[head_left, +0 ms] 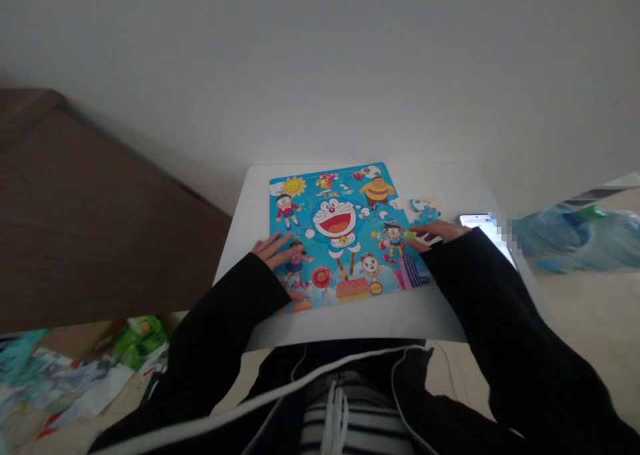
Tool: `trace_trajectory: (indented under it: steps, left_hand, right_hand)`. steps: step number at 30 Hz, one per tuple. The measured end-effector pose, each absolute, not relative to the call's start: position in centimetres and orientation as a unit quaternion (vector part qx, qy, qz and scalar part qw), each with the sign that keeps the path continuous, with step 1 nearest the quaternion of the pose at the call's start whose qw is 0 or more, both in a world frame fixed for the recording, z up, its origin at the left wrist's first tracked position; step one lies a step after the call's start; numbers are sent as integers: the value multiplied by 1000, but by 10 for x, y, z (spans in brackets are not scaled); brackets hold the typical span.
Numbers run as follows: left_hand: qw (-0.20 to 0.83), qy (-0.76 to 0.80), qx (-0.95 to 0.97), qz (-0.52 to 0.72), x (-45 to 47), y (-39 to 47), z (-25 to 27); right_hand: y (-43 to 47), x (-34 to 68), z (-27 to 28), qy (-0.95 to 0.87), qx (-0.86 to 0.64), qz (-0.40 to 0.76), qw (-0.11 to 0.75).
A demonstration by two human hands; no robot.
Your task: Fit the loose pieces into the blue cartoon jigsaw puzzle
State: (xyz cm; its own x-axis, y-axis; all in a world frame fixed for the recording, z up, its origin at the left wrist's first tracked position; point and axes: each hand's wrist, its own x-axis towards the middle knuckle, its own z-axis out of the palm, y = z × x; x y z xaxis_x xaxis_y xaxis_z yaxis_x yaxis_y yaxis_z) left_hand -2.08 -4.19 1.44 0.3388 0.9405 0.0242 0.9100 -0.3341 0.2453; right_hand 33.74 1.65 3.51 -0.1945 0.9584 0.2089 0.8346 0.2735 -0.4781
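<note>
A blue cartoon jigsaw puzzle (pixel 320 245) lies flat on a small white table (pixel 360 325), with a large smiling blue-and-white cat at its middle. My left hand (pixel 274 255) rests on the puzzle's left side, fingers stretched out and holding nothing. At the right edge, my right hand (pixel 434 233) has thumb and fingertips closed around a small puzzle piece (pixel 410 235) with yellow-green on it. Just beyond that hand sits a little heap of loose puzzle pieces (pixel 425 208). White patches show in the picture's upper right part.
A phone (pixel 477 220) with its screen lit lies at the table's right side, partly behind my sleeve. The wall (pixel 320 75) rises behind the table. Brown wooden furniture (pixel 110 215) stands left. Plastic bags and wrappers (pixel 90 368) litter the left floor; clear plastic (pixel 585 238) lies right.
</note>
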Motion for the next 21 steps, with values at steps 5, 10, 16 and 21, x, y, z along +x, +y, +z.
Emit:
trace_trajectory:
  steps: [5, 10, 16, 21]
  left_hand:
    - [124, 593, 793, 73, -26, -34, 9]
    - [128, 577, 798, 118, -35, -24, 3]
    - [97, 538, 817, 183, -45, -16, -8]
    - [78, 551, 809, 191, -41, -17, -6]
  right_hand:
    - [54, 305, 28, -837, -493, 110, 210]
    - [83, 280, 14, -881, -426, 92, 184]
    - [85, 274, 10, -860, -455, 117, 200]
    - [94, 278, 6, -816, -498, 200, 216]
